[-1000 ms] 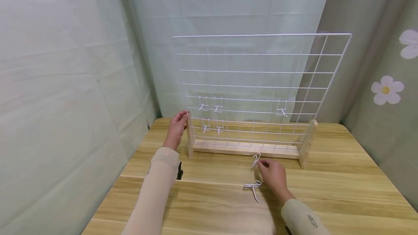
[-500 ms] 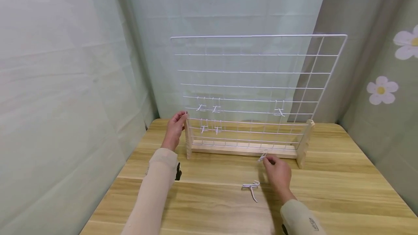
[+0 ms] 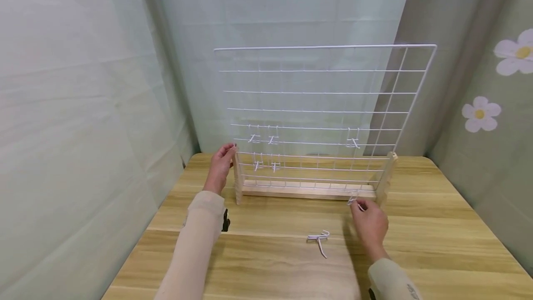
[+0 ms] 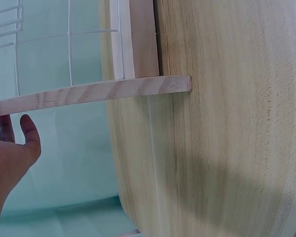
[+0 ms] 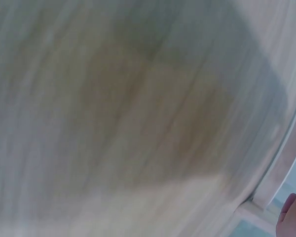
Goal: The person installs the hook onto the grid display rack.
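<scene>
Your right hand point(image 3: 369, 226) pinches a small white wire hook point(image 3: 353, 199) between thumb and fingertips, just in front of the lower right corner of the white wire grid panel point(image 3: 325, 110), near the right wooden foot point(image 3: 385, 184). The hook looks light, stiff and thin, probably coated steel, so it should neither bend nor break in your grip, though its smooth finish could let it twist or slip between the fingers. Judging by its shape, hold it by the straight shank and leave the bent prongs free. It reads as a slim white bent rod, partly hidden by your fingers; its exact form cannot be told here.

Your left hand point(image 3: 220, 165) holds the left wooden upright point(image 3: 238, 182) of the panel's stand, fingers curled round its top edge in the head view; the left wrist view shows only the heel of the hand and a thumb beside the wooden base rail point(image 4: 89, 91). A second hook point(image 3: 318, 240) lies loose on the wooden table point(image 3: 437, 244), apart from both hands. 5 hooks already hang on the lower rows of the grid, 4 at left point(image 3: 263, 152) and 1 at right point(image 3: 352, 140). The right wrist view is blurred.
</scene>
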A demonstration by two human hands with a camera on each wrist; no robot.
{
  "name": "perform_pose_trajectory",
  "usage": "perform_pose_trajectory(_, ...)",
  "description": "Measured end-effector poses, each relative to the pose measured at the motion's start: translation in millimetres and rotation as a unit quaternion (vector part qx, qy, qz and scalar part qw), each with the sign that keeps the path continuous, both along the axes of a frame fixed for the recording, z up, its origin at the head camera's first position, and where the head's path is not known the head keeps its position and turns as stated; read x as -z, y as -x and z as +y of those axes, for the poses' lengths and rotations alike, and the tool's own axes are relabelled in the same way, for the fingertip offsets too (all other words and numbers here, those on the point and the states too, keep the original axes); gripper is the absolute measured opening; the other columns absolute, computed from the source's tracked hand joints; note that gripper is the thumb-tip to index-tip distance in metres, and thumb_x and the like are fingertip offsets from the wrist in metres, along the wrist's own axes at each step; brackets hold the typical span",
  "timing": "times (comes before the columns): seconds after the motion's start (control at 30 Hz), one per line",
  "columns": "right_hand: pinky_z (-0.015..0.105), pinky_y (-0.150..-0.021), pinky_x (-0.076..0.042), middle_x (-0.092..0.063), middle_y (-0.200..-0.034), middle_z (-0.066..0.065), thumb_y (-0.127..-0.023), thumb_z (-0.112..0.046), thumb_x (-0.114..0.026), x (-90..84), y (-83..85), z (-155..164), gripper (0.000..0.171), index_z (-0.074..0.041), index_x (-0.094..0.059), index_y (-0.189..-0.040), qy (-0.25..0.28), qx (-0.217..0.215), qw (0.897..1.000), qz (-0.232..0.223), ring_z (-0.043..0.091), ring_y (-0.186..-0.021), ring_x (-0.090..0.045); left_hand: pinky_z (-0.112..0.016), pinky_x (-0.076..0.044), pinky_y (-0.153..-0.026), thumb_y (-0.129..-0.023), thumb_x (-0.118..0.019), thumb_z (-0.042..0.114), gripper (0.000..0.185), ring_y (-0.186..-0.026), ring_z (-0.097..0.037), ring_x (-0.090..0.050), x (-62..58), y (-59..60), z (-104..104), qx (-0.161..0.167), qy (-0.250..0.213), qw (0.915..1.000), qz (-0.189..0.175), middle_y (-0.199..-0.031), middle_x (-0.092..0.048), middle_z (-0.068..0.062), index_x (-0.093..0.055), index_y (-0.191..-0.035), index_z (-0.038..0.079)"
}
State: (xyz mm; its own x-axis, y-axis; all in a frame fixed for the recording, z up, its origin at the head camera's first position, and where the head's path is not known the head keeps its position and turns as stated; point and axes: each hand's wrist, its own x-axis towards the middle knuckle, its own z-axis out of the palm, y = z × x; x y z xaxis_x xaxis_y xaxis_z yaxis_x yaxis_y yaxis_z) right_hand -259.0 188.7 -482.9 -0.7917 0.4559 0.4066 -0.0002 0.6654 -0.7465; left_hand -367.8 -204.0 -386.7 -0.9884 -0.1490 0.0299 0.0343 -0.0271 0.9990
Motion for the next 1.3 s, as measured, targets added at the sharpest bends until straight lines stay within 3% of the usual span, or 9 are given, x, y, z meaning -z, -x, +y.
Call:
perform_pose_trajectory(0.37, 0.047, -0.063, -0.042, -0.074, -0.084, 0.012, -0.087, -0.021, -0.063, -13.9, 6.9, 12.1, 0.018, -0.008, -0.076, -0.085, 0.001, 0.04, 0.999, 0.012, 0.036, -0.075, -0.067, -0.044, -0.033, -0.112, -0.105, -0.051, 0.031, 0.046, -0.128, -0.023, -0.043, -0.3, 0.1, -0.3, -0.002, -0.005, 1.0, -0.001, -0.141, -0.05, -0.009, -0.048, -0.141, 0.003)
perform_pose_trajectory(0.87, 0.05, -0.065, -0.043, -0.074, -0.089, 0.016, -0.086, -0.021, -0.064, -32.5, 8.3, 26.3, 0.02, -0.005, -0.076, -0.087, 0.007, 0.074, 0.997, 0.026, 0.039, -0.081, -0.067, -0.044, -0.034, -0.111, -0.104, -0.052, 0.032, 0.043, -0.128, -0.022, -0.044, 1.8, 1.9, 0.2, -0.006, 0.005, 1.0, -0.004, -0.139, -0.052, -0.006, -0.051, -0.138, 0.006)
perform_pose_trajectory(1.3, 0.051, -0.067, -0.043, -0.074, -0.089, 0.017, -0.086, -0.021, -0.063, -52.6, 15.0, 33.8, 0.021, -0.003, -0.075, -0.087, 0.004, 0.082, 0.995, 0.05, 0.04, -0.082, -0.067, -0.044, -0.033, -0.112, -0.104, -0.052, 0.031, 0.042, -0.129, -0.022, -0.044, 2.4, 2.3, -0.2, -0.004, 0.004, 1.0, 0.003, -0.143, -0.05, -0.008, -0.05, -0.138, 0.006)
